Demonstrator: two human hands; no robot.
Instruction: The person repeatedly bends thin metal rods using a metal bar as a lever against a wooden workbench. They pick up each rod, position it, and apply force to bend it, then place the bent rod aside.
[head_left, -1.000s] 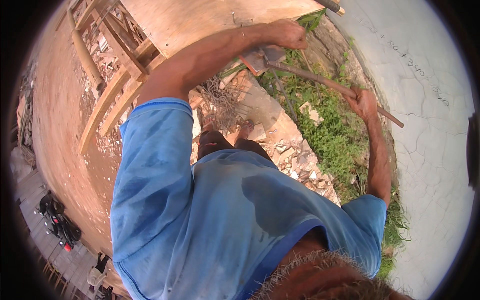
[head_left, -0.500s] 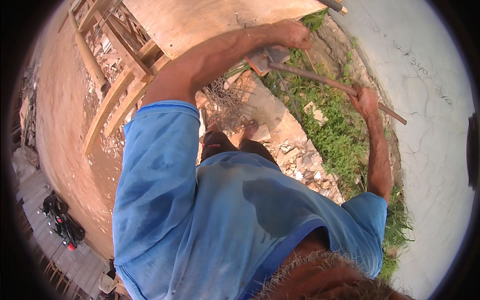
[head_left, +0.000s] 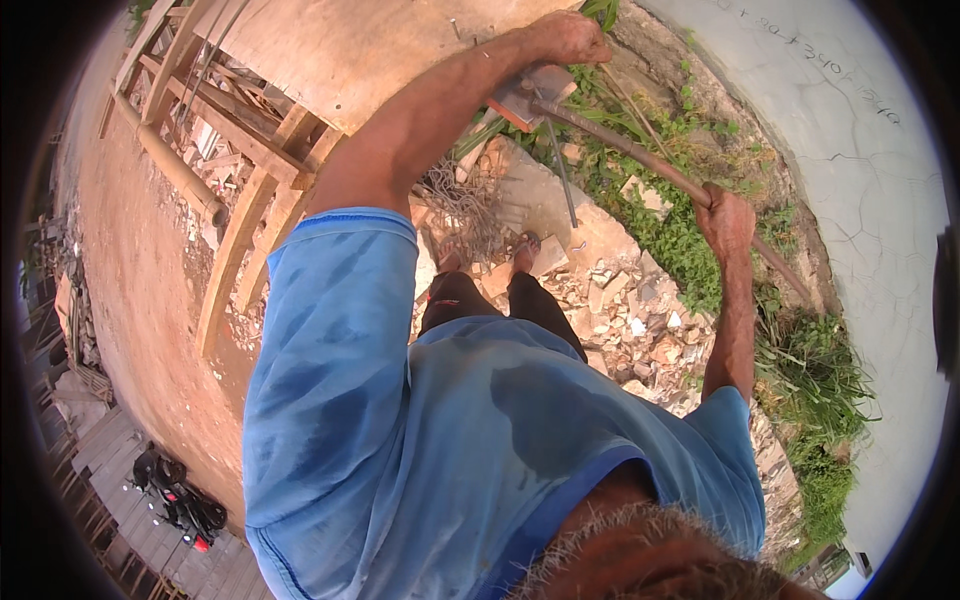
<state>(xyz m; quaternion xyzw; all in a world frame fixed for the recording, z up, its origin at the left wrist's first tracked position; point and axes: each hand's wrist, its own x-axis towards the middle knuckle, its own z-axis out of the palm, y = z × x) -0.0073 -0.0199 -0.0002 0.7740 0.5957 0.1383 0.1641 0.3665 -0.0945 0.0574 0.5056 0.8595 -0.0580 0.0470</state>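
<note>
My right hand (head_left: 724, 222) is closed round a long rusty pipe (head_left: 630, 147). The pipe's far end lies at a block with an orange edge (head_left: 514, 108) on the corner of a wooden board (head_left: 370, 50). At the board's far right edge, my left hand (head_left: 572, 38) is closed in a fist. A thin rod (head_left: 632, 103) runs from it toward the pipe; the part inside the fist is hidden. Another thin metal rod (head_left: 562, 170) slants down from beside the block. On the ground below the board lies a tangle of wire-like strands (head_left: 462, 200).
Broken rubble (head_left: 640, 320) lies around my feet. Green weeds (head_left: 690, 255) grow along the pale cracked wall (head_left: 860, 150) at the right. Wooden beams (head_left: 235, 255) and a bamboo pole (head_left: 170, 160) stand at the left. Farther off is a parked motorcycle (head_left: 180, 500).
The right hand and pipe have swung slightly nearer to me, so the pipe slants more steeply. The left hand stays closed at the board's edge. The whole view has shifted a little.
</note>
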